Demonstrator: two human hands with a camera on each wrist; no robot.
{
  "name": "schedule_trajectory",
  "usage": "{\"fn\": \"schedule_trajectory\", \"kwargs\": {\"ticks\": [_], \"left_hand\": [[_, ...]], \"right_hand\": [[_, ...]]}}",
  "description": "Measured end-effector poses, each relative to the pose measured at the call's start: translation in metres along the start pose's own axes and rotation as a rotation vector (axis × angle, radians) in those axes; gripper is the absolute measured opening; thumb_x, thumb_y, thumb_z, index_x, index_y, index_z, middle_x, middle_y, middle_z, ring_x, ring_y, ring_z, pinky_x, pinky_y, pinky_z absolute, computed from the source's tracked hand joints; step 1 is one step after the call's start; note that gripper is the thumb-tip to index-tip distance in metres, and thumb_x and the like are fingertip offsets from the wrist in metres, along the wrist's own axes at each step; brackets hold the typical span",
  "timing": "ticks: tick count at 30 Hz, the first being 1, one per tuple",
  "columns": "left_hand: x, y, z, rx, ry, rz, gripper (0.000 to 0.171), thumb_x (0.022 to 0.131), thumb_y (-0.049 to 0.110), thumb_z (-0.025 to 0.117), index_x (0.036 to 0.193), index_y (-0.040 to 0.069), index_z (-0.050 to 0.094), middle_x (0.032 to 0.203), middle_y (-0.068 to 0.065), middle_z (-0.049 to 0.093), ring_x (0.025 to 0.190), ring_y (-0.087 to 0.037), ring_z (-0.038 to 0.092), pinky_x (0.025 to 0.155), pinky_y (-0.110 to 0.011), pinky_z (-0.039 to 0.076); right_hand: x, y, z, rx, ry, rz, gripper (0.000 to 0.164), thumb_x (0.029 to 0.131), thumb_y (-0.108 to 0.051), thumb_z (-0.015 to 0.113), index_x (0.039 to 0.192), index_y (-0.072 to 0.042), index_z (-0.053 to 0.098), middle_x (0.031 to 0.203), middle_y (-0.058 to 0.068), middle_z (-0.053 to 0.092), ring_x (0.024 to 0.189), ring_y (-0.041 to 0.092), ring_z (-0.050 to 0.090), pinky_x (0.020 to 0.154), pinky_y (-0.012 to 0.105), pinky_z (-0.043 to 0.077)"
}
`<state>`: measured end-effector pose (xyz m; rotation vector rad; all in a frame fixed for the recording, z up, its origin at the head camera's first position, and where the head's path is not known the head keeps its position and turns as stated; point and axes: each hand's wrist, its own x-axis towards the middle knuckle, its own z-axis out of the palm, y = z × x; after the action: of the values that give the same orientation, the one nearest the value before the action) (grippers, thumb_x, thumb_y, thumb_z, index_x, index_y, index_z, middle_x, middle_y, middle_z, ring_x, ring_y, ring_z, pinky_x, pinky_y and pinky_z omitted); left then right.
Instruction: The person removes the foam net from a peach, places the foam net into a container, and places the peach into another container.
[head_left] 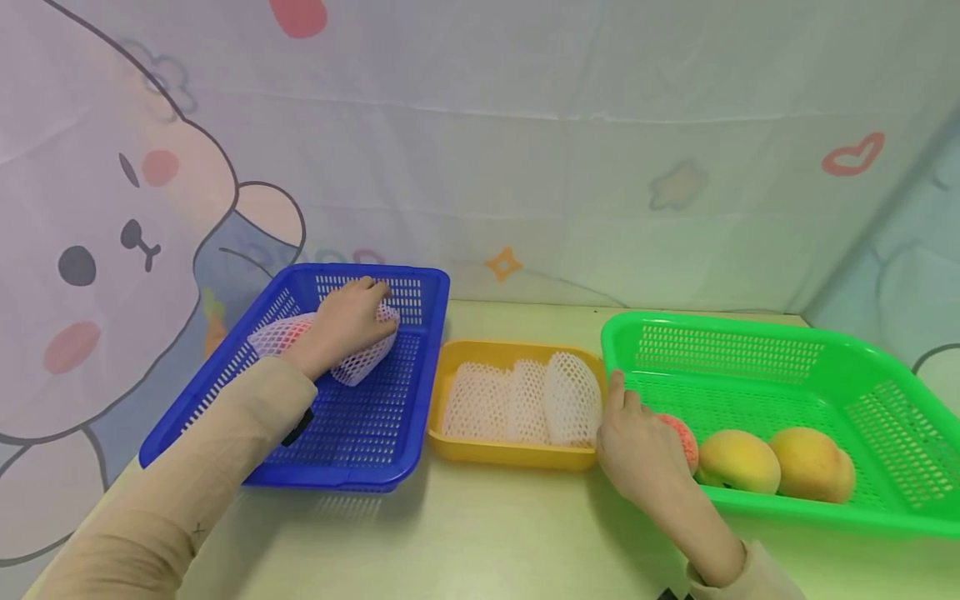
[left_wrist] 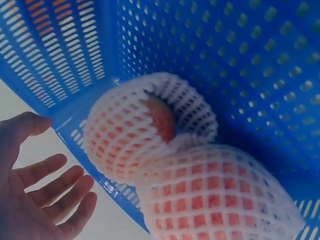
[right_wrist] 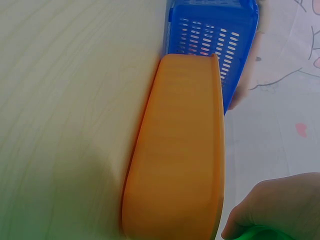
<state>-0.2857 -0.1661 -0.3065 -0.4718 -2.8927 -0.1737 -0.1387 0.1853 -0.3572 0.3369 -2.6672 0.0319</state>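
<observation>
My left hand [head_left: 345, 325] hovers over the blue basket [head_left: 367, 433], its fingers loosely bent and spread. In the left wrist view, nothing lies between those fingers [left_wrist: 60, 190]. Two reddish fruits in white foam nets lie in that basket: a nearer netted fruit [left_wrist: 210, 200] and a second netted fruit [left_wrist: 130, 130] with a bare patch at the net's mouth. At the left rim of the green basket [head_left: 720, 392] rests my right hand [head_left: 641, 454], index finger stretched forward. Beside it sits a pink-red fruit [head_left: 681, 442], partly hidden by the hand.
Between the two baskets stands a yellow tray [head_left: 517, 452] with white foam nets [head_left: 528, 400] inside. Two yellow peaches, a left peach [head_left: 738, 462] and a right peach [head_left: 810, 465], lie along the green basket's front side. A printed cloth [head_left: 525, 167] hangs behind the table [head_left: 480, 533].
</observation>
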Motion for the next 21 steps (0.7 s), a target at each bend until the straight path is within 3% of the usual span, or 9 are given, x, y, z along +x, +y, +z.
{"fn": "schedule_trajectory", "kwargs": {"ticks": [13, 21], "left_hand": [[0.0, -0.019, 0.012, -0.115, -0.148, -0.133, 0.08, 0.088, 0.036, 0.063, 0.143, -0.01, 0.031, 0.144, -0.036, 0.035, 0.132, -0.052, 0.037, 0.107, -0.062, 0.033], [0.003, -0.027, 0.019, -0.152, -0.195, -0.211, 0.092, 0.087, 0.045, 0.063, 0.144, -0.015, 0.023, 0.14, -0.039, 0.038, 0.128, -0.052, 0.042, 0.105, -0.061, 0.037]], "right_hand": [[0.0, 0.0, 0.001, 0.002, -0.003, 0.0, 0.054, 0.084, -0.005, 0.057, 0.131, 0.017, 0.042, 0.084, 0.02, 0.062, 0.048, 0.014, 0.037, 0.035, 0.02, 0.026], [-0.001, 0.0, 0.0, -0.003, 0.0, -0.006, 0.055, 0.083, -0.005, 0.057, 0.131, 0.018, 0.042, 0.082, 0.02, 0.061, 0.048, 0.015, 0.036, 0.035, 0.02, 0.025]]}}
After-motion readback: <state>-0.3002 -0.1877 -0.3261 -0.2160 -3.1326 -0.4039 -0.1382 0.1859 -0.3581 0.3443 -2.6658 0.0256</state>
